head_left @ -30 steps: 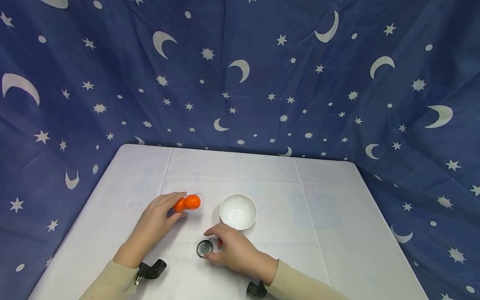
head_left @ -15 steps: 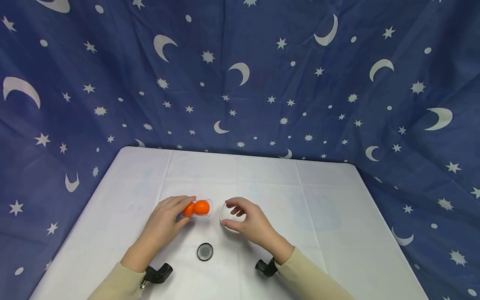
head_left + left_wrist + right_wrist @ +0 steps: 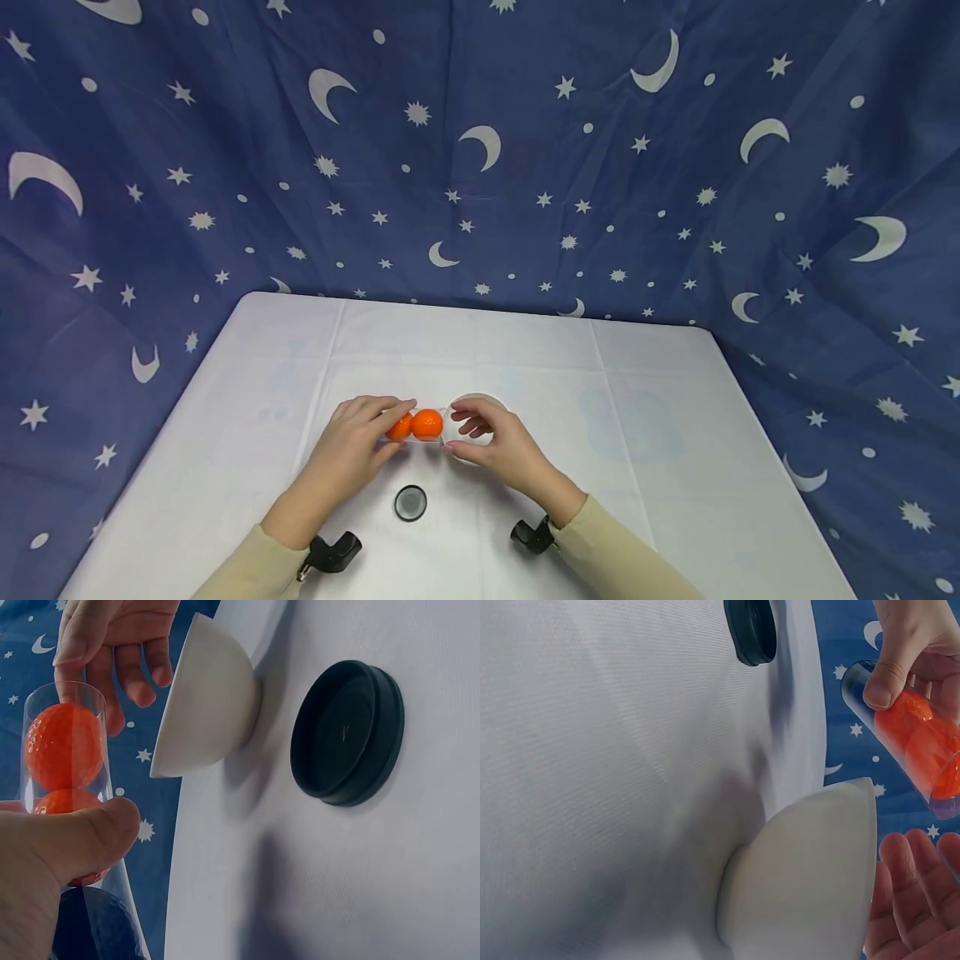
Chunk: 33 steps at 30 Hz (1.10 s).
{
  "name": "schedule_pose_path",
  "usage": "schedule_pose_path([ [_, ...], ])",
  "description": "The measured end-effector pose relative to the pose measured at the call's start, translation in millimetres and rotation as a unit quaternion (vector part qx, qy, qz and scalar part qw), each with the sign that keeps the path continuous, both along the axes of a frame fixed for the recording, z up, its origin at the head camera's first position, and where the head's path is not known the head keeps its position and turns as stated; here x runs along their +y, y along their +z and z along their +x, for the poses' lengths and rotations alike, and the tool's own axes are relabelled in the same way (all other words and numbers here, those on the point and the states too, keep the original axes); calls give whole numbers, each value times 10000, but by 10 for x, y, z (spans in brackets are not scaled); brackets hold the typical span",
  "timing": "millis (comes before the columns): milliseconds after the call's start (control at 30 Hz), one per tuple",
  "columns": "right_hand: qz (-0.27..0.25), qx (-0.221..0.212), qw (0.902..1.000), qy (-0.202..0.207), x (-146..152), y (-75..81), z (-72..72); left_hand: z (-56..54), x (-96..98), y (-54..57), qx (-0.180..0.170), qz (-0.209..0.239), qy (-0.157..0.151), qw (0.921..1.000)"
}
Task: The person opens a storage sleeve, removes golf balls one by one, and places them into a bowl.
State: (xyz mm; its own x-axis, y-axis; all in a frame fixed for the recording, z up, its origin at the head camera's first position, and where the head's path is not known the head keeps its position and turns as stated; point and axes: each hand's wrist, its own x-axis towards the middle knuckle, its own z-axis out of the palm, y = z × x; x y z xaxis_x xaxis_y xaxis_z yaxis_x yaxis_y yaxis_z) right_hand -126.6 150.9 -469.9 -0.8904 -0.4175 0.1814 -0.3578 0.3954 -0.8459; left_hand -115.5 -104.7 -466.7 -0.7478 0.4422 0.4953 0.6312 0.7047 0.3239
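Note:
My left hand (image 3: pixel 348 450) grips a clear tube (image 3: pixel 31 712) with two orange balls in it, the front orange ball (image 3: pixel 427 425) near its mouth. Behind them in the left wrist view sits a dark blue ball (image 3: pixel 97 926). The tube tilts towards a white bowl (image 3: pixel 210 705), its mouth close to the rim. My right hand (image 3: pixel 513 450) hovers over the bowl, fingers loosely bent and holding nothing; it hides much of the bowl in the head view. A dark round cap (image 3: pixel 410 503) lies on the table in front, between the hands.
A white cloth covers the table (image 3: pixel 675 500). Beyond its back edge hangs a blue curtain (image 3: pixel 525 242) with moons and stars. A black wrist camera (image 3: pixel 337 552) is strapped to the left wrist, and another camera (image 3: pixel 531 536) to the right.
My right hand has left the cap and moved up over the bowl. The left hand has carried the tube rightwards until its mouth reaches the bowl's rim.

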Motion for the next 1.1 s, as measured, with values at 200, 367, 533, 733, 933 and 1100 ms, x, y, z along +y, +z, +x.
schedule_pose_path([
  [200, -103, -1, 9999, -51, -33, 80, 45, -4, 49, -10, 22, -45, -58, 10000],
  [367, -87, 60, 9999, -15, -47, 145, 74, -7, 76, -16, 92, -51, -121, 9999],
  [533, 21, 161, 9998, 66, 16, -12, 16, -17, 97, -23, 173, -61, -138, 9997],
  [733, 143, 64, 9998, 76, 32, -41, 12, -22, 127, -16, 319, -61, -118, 9994],
  [933, 167, 45, 9998, 48, 22, -59, 13, -25, 132, -7, 411, -147, -84, 9990],
  [1100, 184, 57, 9998, -9, -1, -69, 12, -56, 144, 1, 529, -201, -68, 9984],
])
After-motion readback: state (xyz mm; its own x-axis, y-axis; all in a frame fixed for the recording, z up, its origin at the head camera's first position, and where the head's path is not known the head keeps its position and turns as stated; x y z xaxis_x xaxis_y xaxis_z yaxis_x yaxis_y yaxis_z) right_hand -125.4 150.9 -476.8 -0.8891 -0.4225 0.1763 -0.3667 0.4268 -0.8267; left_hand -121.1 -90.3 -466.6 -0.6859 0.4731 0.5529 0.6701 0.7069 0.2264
